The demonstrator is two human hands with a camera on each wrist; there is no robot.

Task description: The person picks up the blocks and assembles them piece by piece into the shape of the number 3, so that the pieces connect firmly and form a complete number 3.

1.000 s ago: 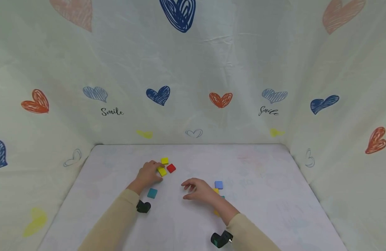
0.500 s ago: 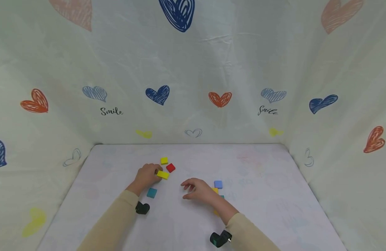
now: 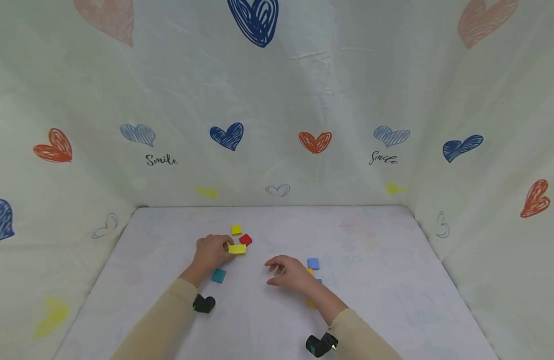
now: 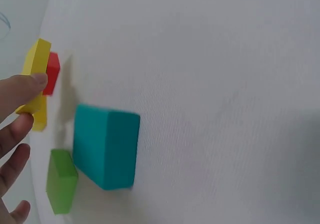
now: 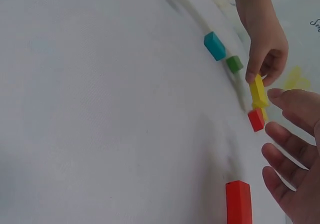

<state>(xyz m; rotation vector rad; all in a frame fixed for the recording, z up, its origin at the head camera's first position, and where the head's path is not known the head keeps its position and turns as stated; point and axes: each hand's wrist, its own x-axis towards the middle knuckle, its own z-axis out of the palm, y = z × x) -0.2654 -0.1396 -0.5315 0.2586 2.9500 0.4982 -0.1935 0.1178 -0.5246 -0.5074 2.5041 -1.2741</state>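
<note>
My left hand point(image 3: 211, 251) pinches a yellow block point(image 3: 237, 249) between thumb and fingers, over the left-middle of the table. The left wrist view shows the thumb on the face of that block, tilted, with a red block point(image 4: 53, 74) and another yellow block point(image 4: 41, 119) behind it. In the head view the red block point(image 3: 245, 239) and second yellow block point(image 3: 236, 230) sit just beyond the left hand. A teal block point(image 3: 218, 275) lies nearer me. My right hand point(image 3: 291, 273) hovers to the right, fingers loosely bent and apart, holding nothing.
Beside the teal block stands a green block point(image 4: 62, 181), hidden in the head view. Behind my right hand lie a blue block point(image 3: 313, 263) and partly covered orange and teal blocks. A red block point(image 5: 239, 204) is below the right hand. Patterned cloth point(image 3: 277, 100) encloses the table.
The yellow block in my left hand has been turned to lie crosswise and shifted slightly right and toward me. My right hand has moved slightly right in the last half second.
</note>
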